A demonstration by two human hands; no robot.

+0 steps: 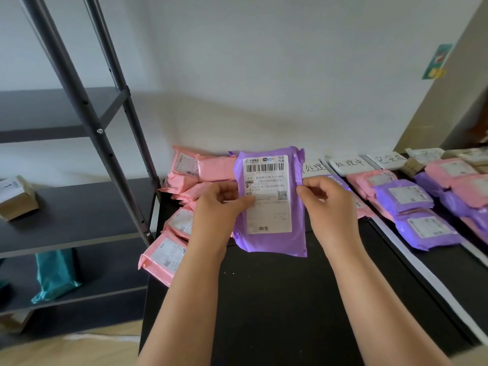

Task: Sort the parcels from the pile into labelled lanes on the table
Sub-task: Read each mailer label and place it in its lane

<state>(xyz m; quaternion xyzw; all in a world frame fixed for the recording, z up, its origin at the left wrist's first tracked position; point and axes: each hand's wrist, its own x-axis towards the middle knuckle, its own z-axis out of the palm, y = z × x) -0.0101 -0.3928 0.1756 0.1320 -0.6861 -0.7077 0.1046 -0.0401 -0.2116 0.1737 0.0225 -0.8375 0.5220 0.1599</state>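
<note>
A: What is seen at the left of the frame?
B: A dark shelf [79,207] is seen, with a cardboard box [15,199] on it and a teal bag [55,273] lower down. Pink parcels [182,196] are heaped at the left edge of the black table [277,299].
A: And at the centre?
B: A purple parcel [272,202] is held upright above the table. Its left edge is gripped by the left hand [219,207], thumb on the label; its right edge is pinched by the right hand [327,204].
A: Further right?
B: Handwritten lane cards [351,163] are lined along the wall, with sorted parcels [406,199] laid in rows before them.
</note>
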